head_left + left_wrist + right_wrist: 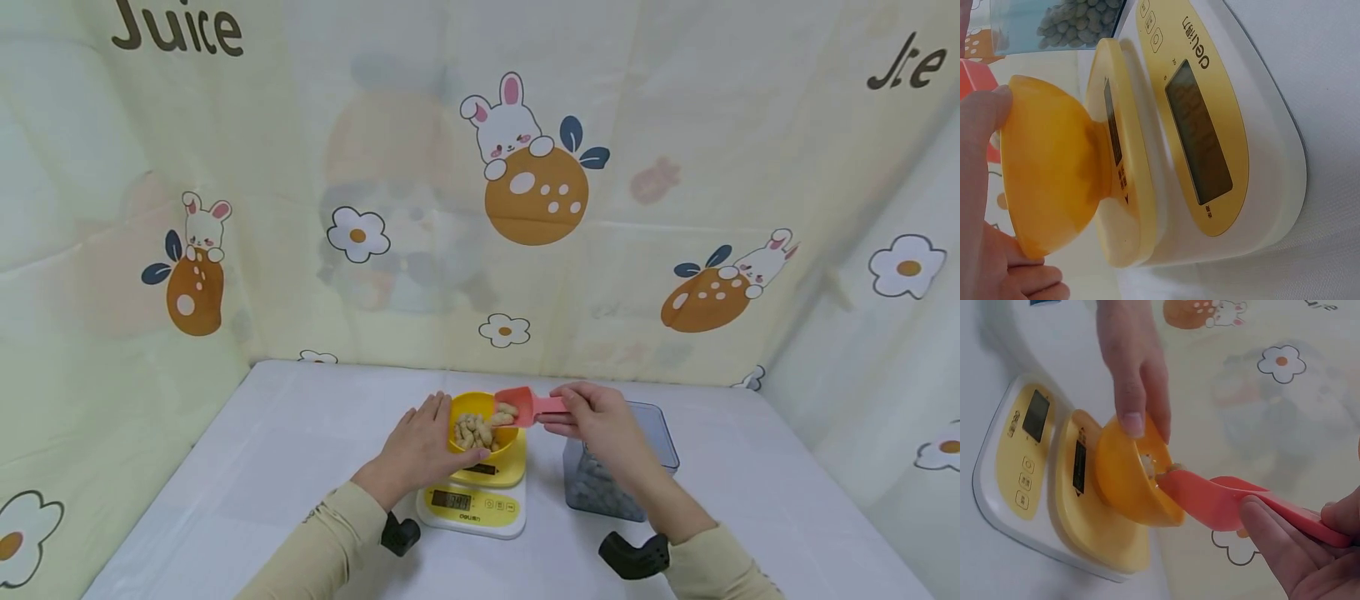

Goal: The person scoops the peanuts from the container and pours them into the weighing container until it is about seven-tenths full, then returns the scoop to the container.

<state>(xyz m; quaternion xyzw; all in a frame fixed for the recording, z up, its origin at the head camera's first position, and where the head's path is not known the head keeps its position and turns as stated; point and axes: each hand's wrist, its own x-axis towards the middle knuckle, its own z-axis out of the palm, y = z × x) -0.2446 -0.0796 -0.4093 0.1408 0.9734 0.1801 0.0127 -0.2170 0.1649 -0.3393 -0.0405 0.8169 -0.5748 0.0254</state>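
Note:
A yellow bowl (460,408) with unshelled peanuts (474,432) in it stands on the platform of a yellow-and-white kitchen scale (470,506). My left hand (417,446) holds the bowl's left side, thumb at the near rim and fingers along the far side. In the right wrist view the bowl (1132,475) sits under the tip of a pink scoop (1210,503). My right hand (600,417) grips the scoop's handle from the right. Several peanuts lie in the scoop (527,407), whose front end is over the bowl's right rim.
Right of the scale stands a see-through bluish box (600,492) with many peanuts, partly hidden by my right forearm. A white cloth covers the table (285,467). Behind it hangs a printed curtain (420,333) with rabbits and flowers.

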